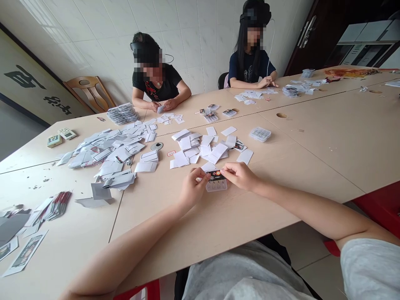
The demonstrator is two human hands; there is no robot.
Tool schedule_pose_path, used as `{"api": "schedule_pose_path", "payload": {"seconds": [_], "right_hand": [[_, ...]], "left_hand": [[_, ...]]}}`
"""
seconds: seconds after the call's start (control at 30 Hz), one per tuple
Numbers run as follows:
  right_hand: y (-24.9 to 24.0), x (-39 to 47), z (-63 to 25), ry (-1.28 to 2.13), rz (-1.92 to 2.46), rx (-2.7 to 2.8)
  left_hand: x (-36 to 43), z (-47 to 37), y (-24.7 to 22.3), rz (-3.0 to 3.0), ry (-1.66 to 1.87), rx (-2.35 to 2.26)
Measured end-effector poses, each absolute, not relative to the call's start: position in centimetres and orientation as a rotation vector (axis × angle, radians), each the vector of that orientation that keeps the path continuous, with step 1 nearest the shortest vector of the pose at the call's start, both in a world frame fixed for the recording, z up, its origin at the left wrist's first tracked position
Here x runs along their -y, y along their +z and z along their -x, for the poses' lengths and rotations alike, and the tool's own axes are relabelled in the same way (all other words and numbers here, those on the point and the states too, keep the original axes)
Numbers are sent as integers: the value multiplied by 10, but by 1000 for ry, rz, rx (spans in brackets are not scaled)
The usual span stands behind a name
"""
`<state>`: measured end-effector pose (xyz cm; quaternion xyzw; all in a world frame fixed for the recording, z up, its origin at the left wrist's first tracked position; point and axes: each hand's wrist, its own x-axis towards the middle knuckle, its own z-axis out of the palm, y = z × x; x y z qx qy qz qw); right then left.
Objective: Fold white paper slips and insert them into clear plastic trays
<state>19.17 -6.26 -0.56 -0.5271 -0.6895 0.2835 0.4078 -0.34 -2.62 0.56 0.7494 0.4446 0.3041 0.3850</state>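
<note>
Just above the near part of the table, both my hands meet at a small clear plastic compartment box. A black printed card with an orange and white design lies along the far part of the box. My left hand pinches the card's left end between thumb and fingers. At the opposite end, my right hand pinches the card's right corner. Small dark items show inside the box's compartments, too small to name. Right beyond my hands spreads a loose pile of white cards.
A closed clear box lies right of the pile. Leftward are a heap of white cards, stacked boxes and two remote controls. Two people sit across the table, handling small items. Round holes pierce the tabletop.
</note>
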Motion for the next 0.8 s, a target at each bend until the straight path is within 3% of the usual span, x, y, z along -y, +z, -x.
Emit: {"api": "schedule_pose_path", "payload": {"seconds": [0.8], "right_hand": [[-6, 62, -191, 475, 1242, 1823]], "left_hand": [[37, 0, 11, -2026, 797, -1148]]}}
